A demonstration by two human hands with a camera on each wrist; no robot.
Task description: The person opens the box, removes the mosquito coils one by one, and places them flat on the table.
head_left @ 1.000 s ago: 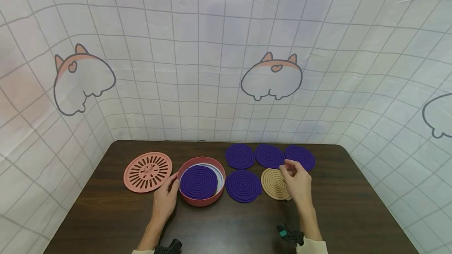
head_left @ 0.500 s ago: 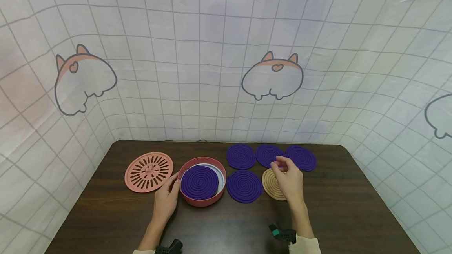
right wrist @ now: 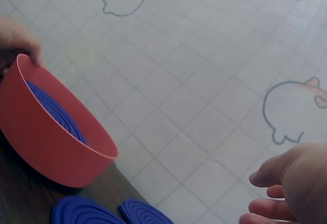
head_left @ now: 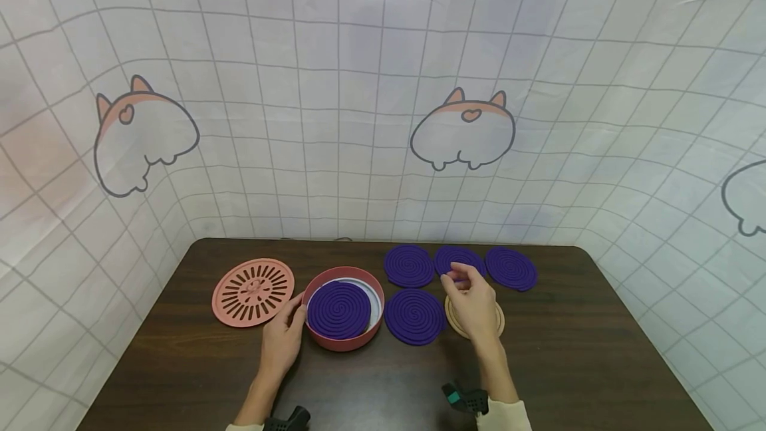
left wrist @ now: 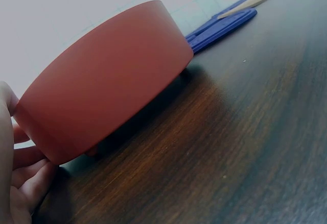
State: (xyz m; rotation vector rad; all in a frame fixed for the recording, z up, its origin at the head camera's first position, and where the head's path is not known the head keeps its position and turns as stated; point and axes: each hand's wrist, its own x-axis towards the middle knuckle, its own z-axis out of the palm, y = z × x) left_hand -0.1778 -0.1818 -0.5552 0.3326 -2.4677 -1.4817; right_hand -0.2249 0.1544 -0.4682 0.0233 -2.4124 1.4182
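Observation:
My left hand [head_left: 281, 338] grips the left side of a round red mosquito coil holder [head_left: 341, 346], thumb near the rim and fingers against its wall, also seen in the left wrist view. Inside the holder, a purple mosquito coil [head_left: 338, 310] lies over a white liner [head_left: 375, 304]. My right hand [head_left: 473, 301] hovers palm-down over a tan coil [head_left: 452, 323] and partly hides it. Its fingers are loosely bent and hold nothing; the right wrist view shows the thumb [right wrist: 271, 170] apart from the fingers. Just left of it lies another purple coil [head_left: 414, 316].
A pink slotted lid [head_left: 253, 292] lies left of the holder. Along the back edge of the dark wooden table [head_left: 371, 391] sit three purple coils, at left [head_left: 408, 265], middle [head_left: 451, 257] and right [head_left: 510, 268]. A white grid-patterned curtain [head_left: 335, 118] surrounds the table.
My right hand has shifted left, from the tan coil's right side to over its middle, uncovering the back-right purple coil. The left hand and the holder stay put.

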